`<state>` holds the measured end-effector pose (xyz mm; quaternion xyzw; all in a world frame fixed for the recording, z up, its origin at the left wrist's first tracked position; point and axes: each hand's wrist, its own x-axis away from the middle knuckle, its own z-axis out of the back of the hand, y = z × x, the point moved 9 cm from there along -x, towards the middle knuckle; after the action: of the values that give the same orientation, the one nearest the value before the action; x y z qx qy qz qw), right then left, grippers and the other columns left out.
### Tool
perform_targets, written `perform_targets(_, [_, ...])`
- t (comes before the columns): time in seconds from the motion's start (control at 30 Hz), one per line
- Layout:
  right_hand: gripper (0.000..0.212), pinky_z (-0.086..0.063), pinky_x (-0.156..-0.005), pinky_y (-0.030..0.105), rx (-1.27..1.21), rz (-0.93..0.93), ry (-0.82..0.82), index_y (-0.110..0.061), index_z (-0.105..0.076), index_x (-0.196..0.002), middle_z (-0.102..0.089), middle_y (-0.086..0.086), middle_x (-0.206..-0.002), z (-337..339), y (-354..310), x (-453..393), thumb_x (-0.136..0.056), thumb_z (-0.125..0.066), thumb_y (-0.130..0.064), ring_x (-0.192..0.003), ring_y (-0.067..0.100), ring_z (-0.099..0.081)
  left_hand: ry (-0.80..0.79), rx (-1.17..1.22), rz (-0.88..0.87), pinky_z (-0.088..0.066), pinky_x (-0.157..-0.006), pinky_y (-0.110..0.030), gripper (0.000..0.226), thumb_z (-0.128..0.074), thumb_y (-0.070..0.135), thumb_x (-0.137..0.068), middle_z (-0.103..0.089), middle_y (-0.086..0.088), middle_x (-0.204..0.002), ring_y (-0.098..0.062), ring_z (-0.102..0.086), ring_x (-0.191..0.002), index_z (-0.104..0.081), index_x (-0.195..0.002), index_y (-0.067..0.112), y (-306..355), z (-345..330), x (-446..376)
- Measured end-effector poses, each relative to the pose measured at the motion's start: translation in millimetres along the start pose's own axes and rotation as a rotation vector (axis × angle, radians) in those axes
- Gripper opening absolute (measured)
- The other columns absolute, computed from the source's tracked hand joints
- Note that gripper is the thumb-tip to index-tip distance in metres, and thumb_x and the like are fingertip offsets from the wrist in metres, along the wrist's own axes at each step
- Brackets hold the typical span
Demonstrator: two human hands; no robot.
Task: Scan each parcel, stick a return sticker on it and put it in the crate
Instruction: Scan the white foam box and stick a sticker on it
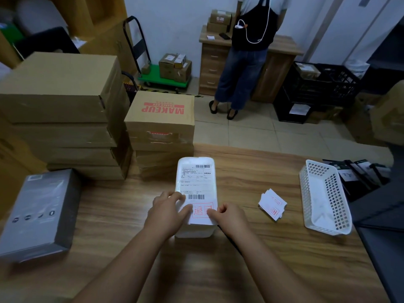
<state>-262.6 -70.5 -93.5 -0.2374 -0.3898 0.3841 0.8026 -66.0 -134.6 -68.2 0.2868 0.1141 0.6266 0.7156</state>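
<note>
- White parcel (195,182) lies flat mid-table, shipping label up, and a red-stamped return sticker (202,212) sits at its near end.
- Left hand (168,212) presses flat fingers on the sticker's left edge; right hand (229,215) pinches its right edge.
- Sticking looks nearly done; whether it was scanned, I cannot tell.
- Spare stickers (272,204) wait beside the white basket (323,193); crating looks still ahead.

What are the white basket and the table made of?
The basket looks like glossy white plastic: thin moulded walls full of square holes. The table looks like wood, or a wood-look coating: brown grain streaks on a smooth, slightly shiny top.
</note>
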Motion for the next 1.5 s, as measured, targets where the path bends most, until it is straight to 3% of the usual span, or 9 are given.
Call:
perform_targets(0.27, [0.059,-0.044,-0.065,0.032,0.215,0.053,0.153,-0.022,-0.047,-0.112,-0.061,-0.006,-0.1,23.9,-2.8,-0.2,-0.073,-0.072,-0.058,-0.087,0.016,-0.062,0.07,-0.04,-0.08,-0.039,-0.097,-0.037,0.037,-0.067,0.052,-0.082,-0.04,0.004,-0.142,-0.021,-0.037,-0.126,-0.056,-0.11,0.03,6.3,-2.9,-5.9])
perform_targets(0.43, [0.035,-0.052,-0.083,0.028,0.2,0.375,0.054,-0.027,-0.063,-0.125,-0.054,-0.014,-0.106,8.9,-23.2,1.1,-0.09,-0.065,-0.029,-0.091,0.003,-0.056,0.186,-0.074,-0.41,-0.046,-0.091,-0.048,0.011,-0.069,0.039,-0.079,-0.054,0.0,-0.136,-0.02,-0.04,-0.124,-0.072,-0.088,0.033,25.1,1.1,-1.0])
perform_targets(0.63, [0.042,-0.051,-0.086,0.023,0.155,0.441,0.031,-0.029,-0.057,-0.136,-0.052,-0.021,-0.111,3.8,-7.7,5.5,-0.094,-0.062,-0.031,-0.091,-0.003,-0.058,0.101,-0.276,-0.512,-0.052,-0.082,-0.041,0.046,-0.047,0.062,-0.079,-0.061,0.004,-0.132,-0.021,-0.051,-0.123,-0.07,-0.11,0.038,16.3,-9.8,6.1])
perform_targets(0.8, [0.048,-0.029,-0.092,0.0,0.268,0.495,-0.078,-0.039,-0.046,-0.142,-0.049,-0.03,-0.128,0.4,9.6,9.5,-0.095,-0.058,-0.033,-0.112,-0.011,-0.047,0.036,-0.297,-0.516,-0.048,-0.096,-0.041,0.071,-0.064,0.064,-0.072,-0.04,0.002,-0.152,-0.025,-0.037,-0.14,-0.05,-0.136,0.037,4.3,-23.9,14.8])
perform_targets(0.9, [0.046,-0.016,-0.099,-0.003,0.407,0.491,-0.145,-0.029,-0.053,-0.14,-0.044,-0.023,-0.14,-5.5,28.9,6.2,-0.094,-0.056,-0.028,-0.128,-0.003,-0.039,0.03,-0.208,-0.48,-0.029,-0.113,-0.037,0.092,-0.071,0.057,-0.076,-0.001,0.008,-0.163,-0.018,-0.003,-0.15,-0.021,-0.151,0.04,-13.3,-27.1,15.6])
perform_targets(1.03, [0.062,-0.035,-0.096,0.008,0.265,0.367,-0.104,-0.035,-0.043,-0.142,-0.042,-0.021,-0.13,2.2,29.2,-2.0,-0.086,-0.069,-0.03,-0.12,0.0,-0.048,0.015,-0.01,-0.32,-0.007,-0.114,-0.026,0.124,-0.078,0.056,-0.069,0.023,0.014,-0.158,-0.006,0.014,-0.146,0.01,-0.152,0.033,-35.8,-17.1,10.9])
perform_targets(1.17, [0.092,-0.043,-0.098,0.02,0.111,0.385,-0.185,-0.049,-0.03,-0.142,-0.045,-0.026,-0.131,-12.2,-5.4,-12.4,-0.07,-0.082,-0.025,-0.119,-0.008,-0.046,-0.074,0.25,-0.173,-0.021,-0.108,-0.016,0.115,-0.085,0.045,-0.065,-0.022,0.021,-0.149,-0.005,-0.021,-0.143,-0.013,-0.154,0.029,-42.9,-22.4,1.7])
perform_targets(1.27, [0.09,-0.048,-0.089,0.017,-0.001,0.423,-0.178,-0.058,-0.037,-0.133,-0.055,-0.025,-0.123,-14.7,-17.5,-13.8,-0.066,-0.082,-0.017,-0.117,-0.006,-0.051,-0.105,0.429,-0.149,-0.039,-0.095,-0.019,0.099,-0.087,0.037,-0.064,-0.042,0.027,-0.133,0.001,-0.046,-0.123,-0.023,-0.137,0.055,-36.0,-25.4,-0.5])
perform_targets(1.5, [0.087,-0.054,-0.092,0.032,-0.098,0.573,-0.163,-0.072,-0.038,-0.125,-0.05,-0.029,-0.121,-1.7,-16.2,18.6,-0.066,-0.082,-0.026,-0.114,-0.005,-0.054,-0.005,0.458,-0.177,-0.043,-0.094,-0.014,0.104,-0.084,0.035,-0.065,-0.042,0.027,-0.141,0.015,-0.043,-0.121,-0.023,-0.148,0.048,-30.1,-0.4,38.1])
